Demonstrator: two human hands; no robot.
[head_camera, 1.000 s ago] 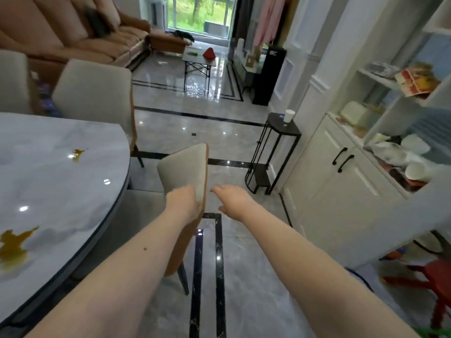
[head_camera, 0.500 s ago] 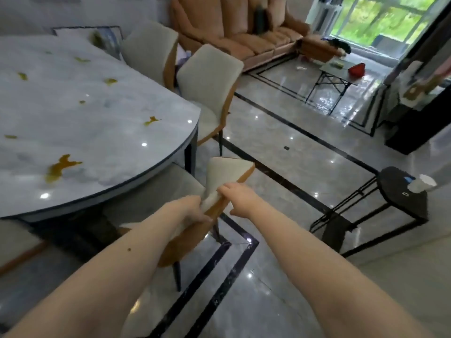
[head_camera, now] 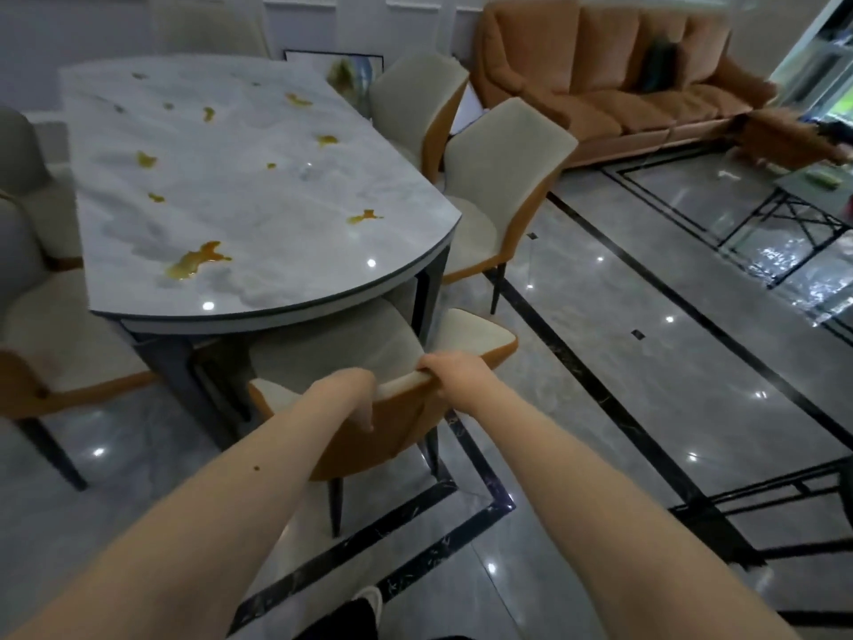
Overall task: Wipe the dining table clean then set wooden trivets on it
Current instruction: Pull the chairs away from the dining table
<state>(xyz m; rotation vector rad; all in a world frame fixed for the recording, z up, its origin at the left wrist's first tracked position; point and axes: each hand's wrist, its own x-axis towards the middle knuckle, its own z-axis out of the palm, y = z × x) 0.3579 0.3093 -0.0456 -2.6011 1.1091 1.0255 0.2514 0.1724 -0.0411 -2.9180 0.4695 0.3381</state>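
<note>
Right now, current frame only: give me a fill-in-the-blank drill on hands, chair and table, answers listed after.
1. Both hands, left hand and right hand, grip the top edge of the chair ____.
2. The dining table top is spotted with ____ coloured spills.
3. The held chair's seat sits partly ____ the table's rounded end.
4. The sofa by the far wall is ____ in colour.

Missing words: backrest; yellow; under; orange

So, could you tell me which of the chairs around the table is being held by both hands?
The near-end chair, tucked under the table's curved end. The left hand and right hand grip its backrest; the other chairs stand untouched.
</note>
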